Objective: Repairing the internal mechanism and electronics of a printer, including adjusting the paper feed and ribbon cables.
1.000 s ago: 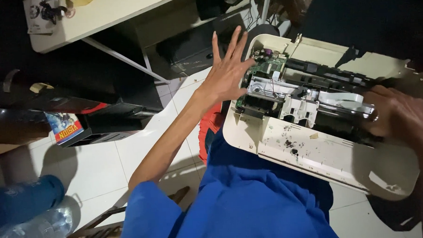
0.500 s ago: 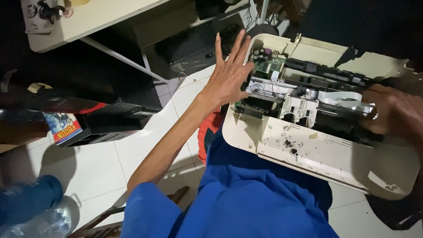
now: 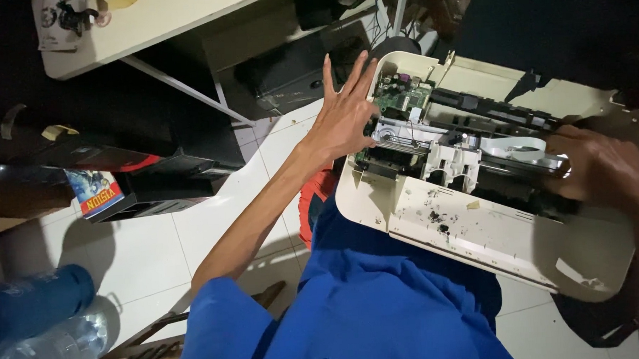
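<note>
An opened cream-coloured printer rests on my lap, its cover off and its insides bare. A green circuit board sits at its far left corner, and white plastic parts and a metal rail run across the middle. My left hand lies flat against the printer's left side beside the circuit board, fingers spread, holding nothing. My right hand reaches into the right end of the mechanism and is closed over the end of the inner assembly. Black ink specks dot the front panel.
A white table stands at the upper left with dark equipment boxes under and beside it. A blue cylinder and a clear plastic bottle lie on the white tiled floor at lower left. A wooden chair frame shows below.
The inner carriage assembly has shifted a little toward me and to the left. My left hand has stayed pressed on the printer's side; my right hand keeps its grip.
</note>
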